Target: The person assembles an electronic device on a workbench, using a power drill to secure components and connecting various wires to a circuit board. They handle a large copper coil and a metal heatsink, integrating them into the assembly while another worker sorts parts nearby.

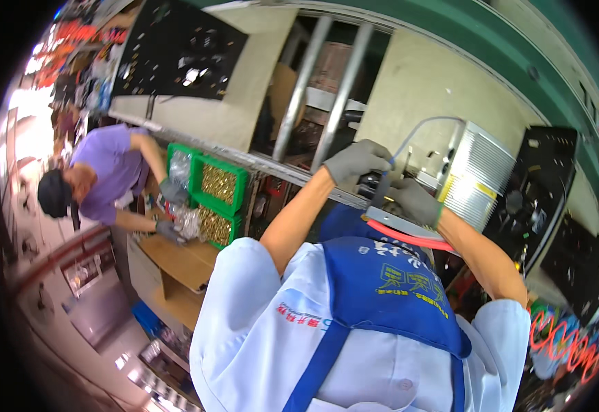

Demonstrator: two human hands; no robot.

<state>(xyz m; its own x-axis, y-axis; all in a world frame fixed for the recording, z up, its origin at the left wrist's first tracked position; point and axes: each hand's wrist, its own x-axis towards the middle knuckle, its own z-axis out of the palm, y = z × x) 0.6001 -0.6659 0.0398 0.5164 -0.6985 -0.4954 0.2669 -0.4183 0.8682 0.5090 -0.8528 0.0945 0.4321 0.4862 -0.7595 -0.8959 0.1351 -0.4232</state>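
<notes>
My left hand, in a grey glove, is closed, its fingertips pinched at the end of a thin grey cable. The cable arches over to a silver ribbed metal housing with a yellow stripe, lying on the bench to the right. My right hand, also gloved, has its fingers curled in just below the left fingertips; what they grip is hidden. A grey metal bracket stands between the hands. Beneath the right hand runs a curved red-edged strip, close to my blue apron.
Two metal rails cross a gap in the pale bench. Green bins of brass-coloured fittings stand at the left, where a co-worker in purple handles clear bags. A black panel lies right; red coiled hose hangs lower right.
</notes>
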